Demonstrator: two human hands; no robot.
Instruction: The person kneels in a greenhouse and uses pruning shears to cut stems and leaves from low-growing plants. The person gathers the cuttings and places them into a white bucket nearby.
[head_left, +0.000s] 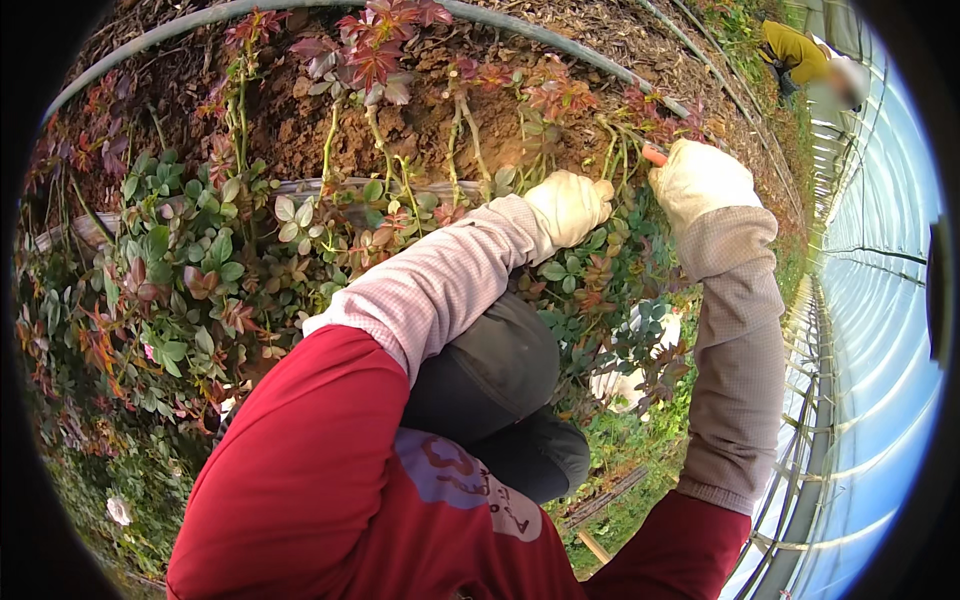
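Observation:
My right hand (703, 184), in a cream work glove, is closed around a hand tool with an orange handle (654, 155). The tool's front end reaches toward thin green rose stems (616, 154), and its jaws are too small to make out. Close by on the left, my left hand (570, 208) wears a matching glove and has its fingers curled beside the same stems. Whether a stem is inside that grip is hidden. Leafy rose growth (592, 266) lies just below both hands.
More rose bushes (217, 259) spread to the left, with cut-back canes (379, 139) rising from bare brown soil (300, 127). A grey hose (525, 30) curves across the top. At upper right another person (799, 56) bends among plants under the plastic-covered greenhouse roof (877, 322).

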